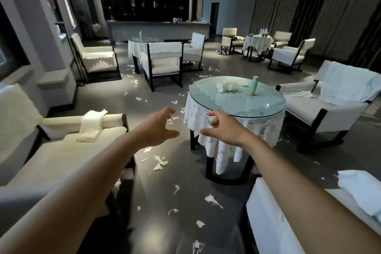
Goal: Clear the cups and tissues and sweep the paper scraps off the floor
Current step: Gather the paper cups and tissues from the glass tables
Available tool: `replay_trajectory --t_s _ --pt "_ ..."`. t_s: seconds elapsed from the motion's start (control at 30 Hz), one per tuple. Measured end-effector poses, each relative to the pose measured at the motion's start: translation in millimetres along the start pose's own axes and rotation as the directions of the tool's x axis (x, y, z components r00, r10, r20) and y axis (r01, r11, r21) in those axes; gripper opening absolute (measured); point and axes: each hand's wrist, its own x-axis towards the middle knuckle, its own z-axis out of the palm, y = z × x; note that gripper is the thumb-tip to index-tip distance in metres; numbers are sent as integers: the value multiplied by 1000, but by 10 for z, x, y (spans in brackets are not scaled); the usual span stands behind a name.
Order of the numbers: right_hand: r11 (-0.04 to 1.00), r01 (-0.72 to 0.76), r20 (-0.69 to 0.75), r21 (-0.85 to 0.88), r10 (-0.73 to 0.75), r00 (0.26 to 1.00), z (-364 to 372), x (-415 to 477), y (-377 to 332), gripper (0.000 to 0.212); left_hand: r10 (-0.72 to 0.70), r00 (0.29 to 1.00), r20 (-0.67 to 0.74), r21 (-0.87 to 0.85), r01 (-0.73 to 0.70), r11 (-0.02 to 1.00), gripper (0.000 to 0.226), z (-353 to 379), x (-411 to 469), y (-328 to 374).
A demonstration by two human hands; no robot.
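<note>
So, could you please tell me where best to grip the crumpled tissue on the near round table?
Probably pinch the raised middle of the crumpled tissue from above, coming over the table's near rim. It lies bunched on flat glass, so the top offers most to grab, and the green vase stands to its right.

A round glass-topped table point(206, 98) over a white lace cloth carries crumpled tissues point(226, 86) and an upright green vase point(253, 86), while paper scraps point(159, 164) litter the dark floor point(185, 175) around it
</note>
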Motion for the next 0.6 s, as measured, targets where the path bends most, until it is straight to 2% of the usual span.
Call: replay_trajectory --t_s 0.33,0.6 --pt "989 -128 -151 73 137 979 88 2853 436 69 133 989 67 -14 -132 991 66 -101 2981 -1284" --pt "942 -314 -220 119 333 917 -198 4410 1038 68 202 955 218 -95 -186 978 63 148 4972 -1654"
